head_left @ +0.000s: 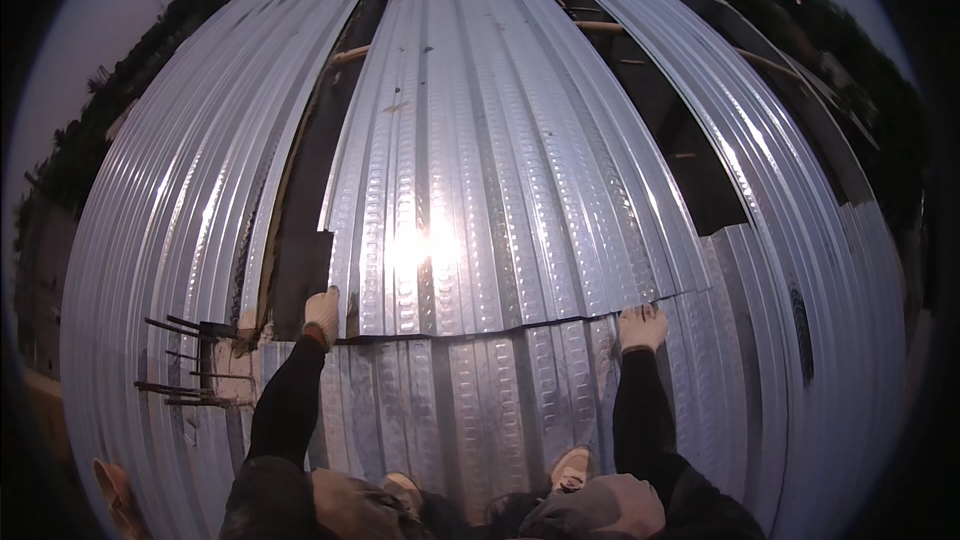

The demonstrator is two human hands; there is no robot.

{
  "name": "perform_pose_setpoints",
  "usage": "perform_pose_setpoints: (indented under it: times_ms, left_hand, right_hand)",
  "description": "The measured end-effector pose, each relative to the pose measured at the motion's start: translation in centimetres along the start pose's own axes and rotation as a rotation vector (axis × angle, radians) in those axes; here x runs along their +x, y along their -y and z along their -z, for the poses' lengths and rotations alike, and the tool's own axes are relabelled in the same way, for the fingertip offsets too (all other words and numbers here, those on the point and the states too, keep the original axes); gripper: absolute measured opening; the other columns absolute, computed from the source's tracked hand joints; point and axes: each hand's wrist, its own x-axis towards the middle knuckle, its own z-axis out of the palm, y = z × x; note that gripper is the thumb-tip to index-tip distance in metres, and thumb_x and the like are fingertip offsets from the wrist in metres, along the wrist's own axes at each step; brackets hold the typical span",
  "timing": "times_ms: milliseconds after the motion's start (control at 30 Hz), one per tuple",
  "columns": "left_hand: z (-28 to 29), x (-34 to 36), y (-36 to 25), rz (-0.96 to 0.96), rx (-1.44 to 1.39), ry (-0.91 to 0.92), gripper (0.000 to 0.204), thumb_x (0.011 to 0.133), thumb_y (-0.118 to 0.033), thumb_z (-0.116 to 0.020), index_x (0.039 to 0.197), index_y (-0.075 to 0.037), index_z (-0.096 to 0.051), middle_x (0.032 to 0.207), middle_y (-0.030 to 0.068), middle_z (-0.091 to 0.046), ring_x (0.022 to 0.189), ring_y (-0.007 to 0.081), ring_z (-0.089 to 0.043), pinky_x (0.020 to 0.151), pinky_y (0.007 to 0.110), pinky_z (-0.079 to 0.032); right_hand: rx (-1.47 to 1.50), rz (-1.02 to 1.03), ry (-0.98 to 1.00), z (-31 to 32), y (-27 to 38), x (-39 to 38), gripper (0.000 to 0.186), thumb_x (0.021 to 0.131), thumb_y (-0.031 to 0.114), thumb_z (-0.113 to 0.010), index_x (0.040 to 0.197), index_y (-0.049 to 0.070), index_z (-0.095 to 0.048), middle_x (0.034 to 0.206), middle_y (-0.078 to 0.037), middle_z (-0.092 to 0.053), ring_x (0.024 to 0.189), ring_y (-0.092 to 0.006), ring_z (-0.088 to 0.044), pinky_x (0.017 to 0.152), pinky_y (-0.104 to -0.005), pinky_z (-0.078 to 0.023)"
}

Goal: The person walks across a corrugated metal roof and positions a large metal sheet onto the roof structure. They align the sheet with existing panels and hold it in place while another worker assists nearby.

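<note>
A corrugated silver metal sheet (470,160) lies in front of me, its near edge overlapping a lower sheet (460,410) under my feet. My left hand (321,318), in a pale knit glove, is closed on the upper sheet's near left corner. My right hand (642,327), gloved alike, has its fingers curled over the same sheet's near edge toward the right. My two shoes (570,470) show at the bottom, on the lower sheet.
Dark gaps (690,170) with beams (600,26) run beside the sheet, between further sheets (170,200) on both sides. Several rusty rebars (175,388) stick out from concrete (230,390) at the left. A tan object (115,490) lies lower left. Dark trees surround the roof.
</note>
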Motion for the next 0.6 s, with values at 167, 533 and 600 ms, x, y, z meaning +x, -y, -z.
perform_pose_setpoints:
  times_ms: [167, 533, 600]
  left_hand:
    - [1.0, -0.4, -0.8, 0.119, -0.089, -0.043, 0.063, 0.106, -0.043, -0.046, 0.093, 0.013, -0.072, 0.085, 0.0335, -0.069, 0.085, 0.0481, -0.069, 0.081, 0.053, -0.050]
    - [3.0, -0.9, -1.3, -0.079, 0.033, -0.005, 0.062, 0.105, -0.050, -0.057, 0.104, 0.009, -0.073, 0.083, 0.0185, -0.071, 0.078, 0.0338, -0.069, 0.074, 0.049, -0.051]
    - [1.4, -1.2, -3.1, 0.040, -0.051, 0.026, 0.063, 0.105, -0.051, -0.056, 0.107, 0.010, -0.073, 0.087, 0.0213, -0.072, 0.082, 0.0367, -0.070, 0.077, 0.050, -0.052]
  right_hand:
    - [-0.068, 0.041, -0.080, -1.4, -1.2, -0.9, 0.023, 0.096, 0.034, -0.058, 0.091, 0.014, -0.049, 0.090, -0.001, -0.050, 0.087, -0.0233, -0.052, 0.083, -0.0433, -0.044]
    - [-0.084, -0.080, -0.196, -3.7, 0.0, -1.2, 0.031, 0.099, 0.039, -0.061, 0.089, 0.014, -0.046, 0.083, 0.000, -0.041, 0.074, -0.0170, -0.043, 0.071, -0.0371, -0.039]
    - [-0.149, -0.082, -0.166, -3.2, 1.6, -0.8, 0.035, 0.100, 0.042, -0.062, 0.091, 0.013, -0.045, 0.085, -0.001, -0.041, 0.076, -0.0172, -0.043, 0.071, -0.0377, -0.039]
